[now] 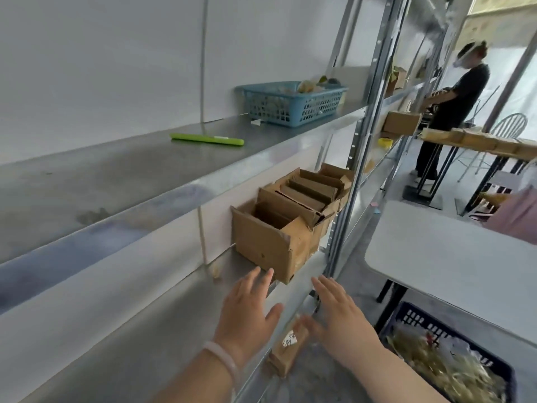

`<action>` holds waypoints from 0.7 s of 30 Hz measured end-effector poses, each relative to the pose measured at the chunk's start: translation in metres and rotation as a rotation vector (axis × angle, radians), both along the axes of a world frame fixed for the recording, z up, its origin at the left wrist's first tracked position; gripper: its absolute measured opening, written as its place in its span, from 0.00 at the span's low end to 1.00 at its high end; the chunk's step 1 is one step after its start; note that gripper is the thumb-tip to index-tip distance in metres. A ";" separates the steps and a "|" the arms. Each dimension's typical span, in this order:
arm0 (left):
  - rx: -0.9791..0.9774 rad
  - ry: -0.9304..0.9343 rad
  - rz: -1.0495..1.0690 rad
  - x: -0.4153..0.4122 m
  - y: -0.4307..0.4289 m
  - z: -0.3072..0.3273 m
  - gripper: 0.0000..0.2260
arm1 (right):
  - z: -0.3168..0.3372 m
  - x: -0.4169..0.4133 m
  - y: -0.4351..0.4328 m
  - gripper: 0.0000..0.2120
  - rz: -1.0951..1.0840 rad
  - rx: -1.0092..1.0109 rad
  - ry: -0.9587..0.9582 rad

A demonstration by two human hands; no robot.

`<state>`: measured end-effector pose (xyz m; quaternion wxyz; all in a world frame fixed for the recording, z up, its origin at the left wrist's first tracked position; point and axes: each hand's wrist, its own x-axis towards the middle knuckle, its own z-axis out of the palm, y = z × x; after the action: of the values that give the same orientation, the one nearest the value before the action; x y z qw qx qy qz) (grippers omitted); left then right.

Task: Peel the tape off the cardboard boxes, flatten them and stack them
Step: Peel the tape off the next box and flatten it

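A gray metal shelf (pixel 162 315) runs along a white wall. Open cardboard boxes (pixel 261 242) sit in a row on it, with flat pieces standing inside. The left hand (pixel 247 312) and right hand (pixel 340 315) reach toward the near box, fingers spread wide, holding nothing. A small box (pixel 286 354) with a white label shows lower down, between the hands. A green pen-like tool (pixel 207 139) and a blue basket (pixel 290 106) sit on the shelf above.

Pen (pixel 207 139) left of basket (pixel 290 104), boxes (pixel 287 222) on shelf below.
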<state>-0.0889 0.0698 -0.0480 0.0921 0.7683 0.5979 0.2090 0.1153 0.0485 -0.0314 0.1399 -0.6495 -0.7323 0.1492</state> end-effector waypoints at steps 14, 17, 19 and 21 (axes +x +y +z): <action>-0.023 -0.120 0.136 0.052 0.118 0.018 0.34 | -0.003 0.032 0.152 0.36 -0.066 -0.261 0.196; 0.004 -0.161 0.174 0.060 0.119 0.016 0.31 | -0.009 0.043 0.176 0.35 -0.044 -0.323 0.321; 0.014 -0.208 0.212 0.065 0.118 0.013 0.30 | -0.015 0.052 0.187 0.33 -0.025 -0.355 0.421; 0.018 -0.265 0.248 0.070 0.117 0.009 0.29 | -0.020 0.056 0.194 0.29 0.008 -0.351 0.500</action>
<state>-0.0190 0.1872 -0.0390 0.1367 0.6554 0.6686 0.3236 0.1710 0.2429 -0.0510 0.2008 -0.6040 -0.6408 0.4292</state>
